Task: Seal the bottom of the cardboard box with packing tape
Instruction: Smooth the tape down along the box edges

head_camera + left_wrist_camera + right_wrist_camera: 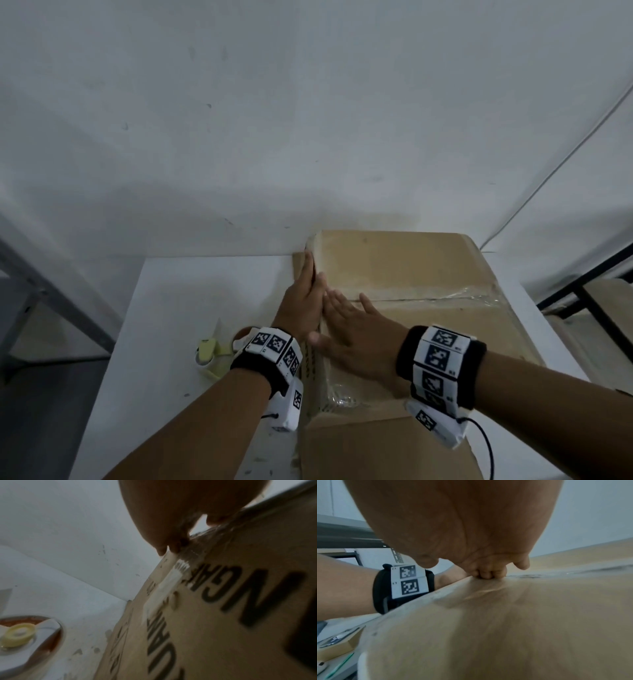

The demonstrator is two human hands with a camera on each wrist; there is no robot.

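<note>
A brown cardboard box [411,267] lies bottom up on the white table [178,308], its flaps closed. Clear packing tape [455,296] runs along the centre seam and down the left side [192,551]. My left hand [305,291] lies flat against the box's left face, fingers straight, at the top edge. My right hand [356,329] presses flat on the top near the left edge, fingers spread over the seam [488,573]. A tape dispenser with a brown-cored roll [219,349] sits on the table left of my left wrist [25,635].
A white wall stands right behind the box. A grey metal frame [51,294] is at the left and a black-framed shelf [589,291] at the right. A loose cardboard flap [383,448] juts toward me. A small box lies low [335,642] in the right wrist view.
</note>
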